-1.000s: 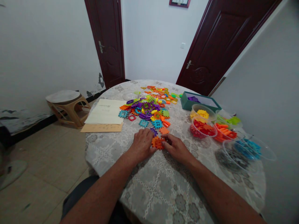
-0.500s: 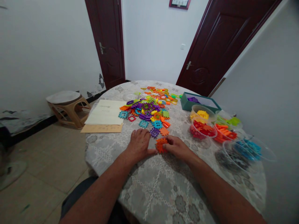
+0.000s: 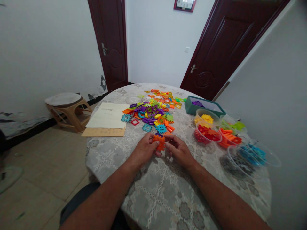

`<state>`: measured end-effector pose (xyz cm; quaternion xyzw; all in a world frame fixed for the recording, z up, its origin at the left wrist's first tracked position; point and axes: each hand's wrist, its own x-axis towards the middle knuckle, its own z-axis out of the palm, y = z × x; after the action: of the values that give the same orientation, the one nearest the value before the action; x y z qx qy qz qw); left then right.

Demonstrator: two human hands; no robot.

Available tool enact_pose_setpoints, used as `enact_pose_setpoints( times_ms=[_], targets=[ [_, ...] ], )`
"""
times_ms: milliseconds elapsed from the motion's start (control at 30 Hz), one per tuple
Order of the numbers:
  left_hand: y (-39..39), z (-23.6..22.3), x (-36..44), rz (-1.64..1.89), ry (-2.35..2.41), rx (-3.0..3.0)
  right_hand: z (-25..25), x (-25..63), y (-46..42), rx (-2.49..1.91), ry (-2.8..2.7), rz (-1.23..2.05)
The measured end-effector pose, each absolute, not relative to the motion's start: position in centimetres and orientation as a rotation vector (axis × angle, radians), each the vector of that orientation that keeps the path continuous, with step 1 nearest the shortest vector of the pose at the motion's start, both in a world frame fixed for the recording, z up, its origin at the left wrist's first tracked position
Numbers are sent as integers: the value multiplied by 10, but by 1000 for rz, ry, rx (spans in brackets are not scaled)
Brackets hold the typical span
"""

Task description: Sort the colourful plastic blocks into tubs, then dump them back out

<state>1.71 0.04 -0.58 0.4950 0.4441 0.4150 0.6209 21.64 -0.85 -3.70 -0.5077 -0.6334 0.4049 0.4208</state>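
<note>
Multicoloured plastic pieces [image 3: 153,110] heaped just beyond the left hand [image 3: 144,149], which is now pinching the orange toothed plastic square [image 3: 161,144] the right hand [image 3: 181,152] had earlier; can't tell if the right's gripping.

Bare forearms [image 3: 111,185], dark blue-grey trouser leg [image 3: 80,195]

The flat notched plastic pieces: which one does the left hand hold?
The orange, square, notched plastic piece: the left hand grips it, while blue notched squares lie untouched beyond.
</note>
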Motion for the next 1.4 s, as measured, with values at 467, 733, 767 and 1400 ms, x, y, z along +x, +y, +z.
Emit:
enact_pose_setpoints(
  times_ms=[467, 733, 767, 1400],
  targets=[
    [14, -6, 8, 1192, 917, 551, -61, 242, 20, -1633, -1976, -38],
    [6, -5, 16, 1104, 842, 571, -38, 220, -6, -1257, -1911, 69],
    [4, -5, 18, 1089, 824, 594, -37, 213, -11, -1218, -1948, 97],
    [15, 6, 2, 1249, 874, 403, -58, 251, 68, -1623, -1901, 102]
  ],
)
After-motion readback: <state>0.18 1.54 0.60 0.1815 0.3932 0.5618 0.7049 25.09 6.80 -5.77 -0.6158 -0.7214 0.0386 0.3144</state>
